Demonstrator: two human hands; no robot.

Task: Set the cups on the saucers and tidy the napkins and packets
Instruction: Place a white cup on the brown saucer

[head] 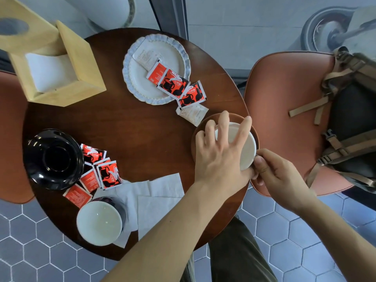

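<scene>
On a round wooden table (pixel 130 123), an empty white cup (pixel 99 222) stands on spread napkins (pixel 160 192) at the near edge. The left hand (pixel 219 157) lies spread-fingered over a second white cup (pixel 247 147) sitting on a brown saucer (pixel 205 123), while the right hand (pixel 274 171) pinches its handle side. Farther off, a black saucer (pixel 53 159) lies empty beside five red packets (pixel 107 174), a scalloped white plate (pixel 142 82) carries more packets, and a wooden box (pixel 81 58) holds white napkins.

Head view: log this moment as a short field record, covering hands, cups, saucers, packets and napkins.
left hand: fingers spread over the white ceramic cup
right hand: pinches the cup's near side
white cup: over the brown round saucer
second white cup: on the white paper napkins
black glossy saucer: bare
red sugar packets: scattered beside the black saucer
white scalloped plate: holds more packets
</scene>
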